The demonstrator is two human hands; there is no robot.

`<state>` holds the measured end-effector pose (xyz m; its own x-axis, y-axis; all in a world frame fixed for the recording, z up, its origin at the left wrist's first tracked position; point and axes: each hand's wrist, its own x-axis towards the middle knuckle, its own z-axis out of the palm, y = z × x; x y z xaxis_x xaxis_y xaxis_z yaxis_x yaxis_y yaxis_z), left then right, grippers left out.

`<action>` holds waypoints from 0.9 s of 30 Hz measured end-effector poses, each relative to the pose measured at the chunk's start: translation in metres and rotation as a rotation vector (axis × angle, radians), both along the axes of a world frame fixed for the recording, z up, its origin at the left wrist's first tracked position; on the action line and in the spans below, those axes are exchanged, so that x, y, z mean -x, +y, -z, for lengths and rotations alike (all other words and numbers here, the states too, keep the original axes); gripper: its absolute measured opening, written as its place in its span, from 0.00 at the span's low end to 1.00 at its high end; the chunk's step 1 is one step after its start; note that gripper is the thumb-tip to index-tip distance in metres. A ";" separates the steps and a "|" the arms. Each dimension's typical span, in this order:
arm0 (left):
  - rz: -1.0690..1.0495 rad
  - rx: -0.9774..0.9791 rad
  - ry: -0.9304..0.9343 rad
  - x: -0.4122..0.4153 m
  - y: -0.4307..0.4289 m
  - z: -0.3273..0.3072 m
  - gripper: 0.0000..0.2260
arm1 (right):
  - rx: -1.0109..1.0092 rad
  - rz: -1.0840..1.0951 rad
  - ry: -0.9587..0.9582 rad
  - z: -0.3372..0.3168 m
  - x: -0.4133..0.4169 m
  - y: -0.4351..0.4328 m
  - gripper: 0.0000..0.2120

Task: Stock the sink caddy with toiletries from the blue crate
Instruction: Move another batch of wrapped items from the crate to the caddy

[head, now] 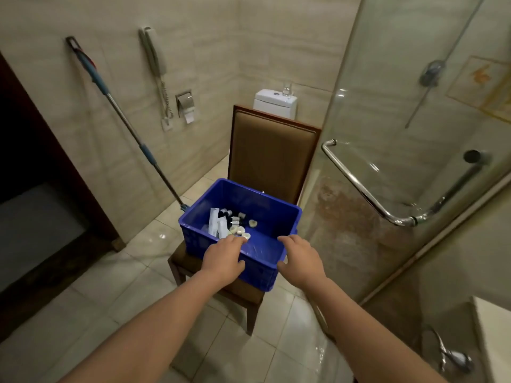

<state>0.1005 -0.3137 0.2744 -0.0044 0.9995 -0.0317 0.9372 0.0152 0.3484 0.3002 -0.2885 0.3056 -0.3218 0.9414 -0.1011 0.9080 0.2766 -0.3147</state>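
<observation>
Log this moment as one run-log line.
left hand: inside blue crate, at toiletries, grasp unclear | right hand: open at crate's near rim | crate: on chair | caddy: not in view

I get a single view: the wide-angle head camera, looking forward and steeply down. The blue crate (249, 196) on the chair (272, 156) sits close at centre, both forearms (154, 322) run in from 6 o'clock, and the glass shower door (392, 84) fills 2 o'clock.
</observation>
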 end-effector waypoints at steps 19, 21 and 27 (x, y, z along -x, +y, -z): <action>-0.103 0.099 0.056 0.038 0.081 0.025 0.24 | 0.096 -0.057 0.057 0.040 0.030 0.101 0.28; -0.104 0.124 0.062 0.050 0.097 0.033 0.24 | 0.117 -0.046 0.052 0.047 0.040 0.117 0.28; -0.102 0.214 0.060 0.096 0.159 0.061 0.24 | 0.216 0.000 0.026 0.077 0.078 0.170 0.28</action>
<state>0.0042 -0.1545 0.2135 -0.1129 0.9642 -0.2398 0.9460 0.1782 0.2709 0.2220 -0.1190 0.2282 -0.3271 0.8986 -0.2924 0.8989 0.2004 -0.3897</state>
